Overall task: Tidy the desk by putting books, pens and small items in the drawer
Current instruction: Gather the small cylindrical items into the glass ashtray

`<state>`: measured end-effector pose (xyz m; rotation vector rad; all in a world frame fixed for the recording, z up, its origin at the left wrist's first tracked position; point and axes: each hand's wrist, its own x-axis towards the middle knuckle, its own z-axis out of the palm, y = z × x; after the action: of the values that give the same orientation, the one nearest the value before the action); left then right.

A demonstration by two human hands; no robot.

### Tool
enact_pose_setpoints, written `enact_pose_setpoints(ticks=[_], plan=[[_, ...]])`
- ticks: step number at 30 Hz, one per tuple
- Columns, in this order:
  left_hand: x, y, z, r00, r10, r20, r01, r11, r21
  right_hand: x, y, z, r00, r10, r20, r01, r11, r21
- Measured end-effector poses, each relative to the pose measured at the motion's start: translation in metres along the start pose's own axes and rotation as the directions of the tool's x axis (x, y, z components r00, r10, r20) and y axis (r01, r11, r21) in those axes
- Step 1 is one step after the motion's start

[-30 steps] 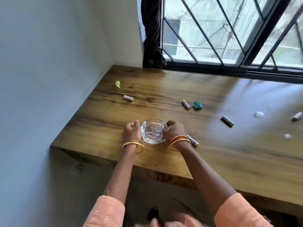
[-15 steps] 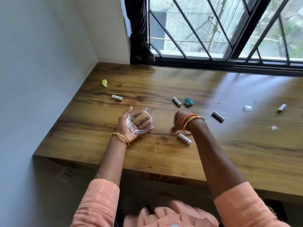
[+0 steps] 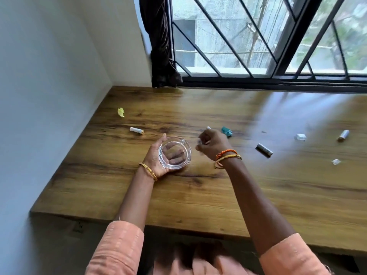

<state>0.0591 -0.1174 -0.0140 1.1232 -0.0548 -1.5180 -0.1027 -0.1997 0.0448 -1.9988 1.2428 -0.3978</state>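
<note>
Her left hand [image 3: 156, 161] cups a glass ashtray [image 3: 175, 153]; beside it her right hand [image 3: 211, 142] pinches a battery [image 3: 208, 128]. Other batteries [image 3: 136, 130] lie scattered around the ashtray, so tidying seems barely begun.

Clear glossy glass ashtray [image 3: 175, 154] over a grained, faintly sheened wooden desk [image 3: 218, 195]; black metal window bars [image 3: 222, 36].

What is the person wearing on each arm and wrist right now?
Both arms wear peach-orange fabric sleeves pushed up above the forearm. The left hand has one patterned gold bangle at its wrist; the right hand has an orange beaded bracelet and thin gold bangles.
</note>
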Motion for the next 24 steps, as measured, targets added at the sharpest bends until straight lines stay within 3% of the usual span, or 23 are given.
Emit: enact_pose_setpoints(ticks=[3,10,15,18,20,24], plan=[[0.002,0.007,-0.002,1.0,-0.01,-0.002,0.01,1.0,-0.018,0.01,-0.027,0.02,0.995,-0.101,-0.021,0.102,0.991,0.091],[0.004,0.023,-0.016,0.999,-0.036,-0.005,0.036,0.999,0.015,0.028,-0.054,0.087,0.99,-0.133,-0.038,0.121,0.968,-0.22],[0.01,0.032,-0.024,0.996,-0.081,0.045,0.083,0.996,-0.041,0.034,-0.064,0.09,0.986,-0.145,-0.086,0.124,0.97,-0.207],[0.015,0.035,-0.026,0.986,-0.098,0.132,0.109,0.991,-0.079,0.058,-0.057,0.065,0.957,-0.036,-0.287,0.0,0.992,-0.124],[0.017,0.038,-0.025,0.976,-0.125,0.179,0.142,0.986,-0.087,0.076,-0.039,0.047,0.909,0.051,-0.413,-0.142,0.971,-0.193],[0.027,0.045,-0.021,0.974,-0.127,0.189,0.149,0.983,-0.104,0.09,-0.004,0.044,0.907,0.174,-0.384,-0.312,0.889,-0.335]])
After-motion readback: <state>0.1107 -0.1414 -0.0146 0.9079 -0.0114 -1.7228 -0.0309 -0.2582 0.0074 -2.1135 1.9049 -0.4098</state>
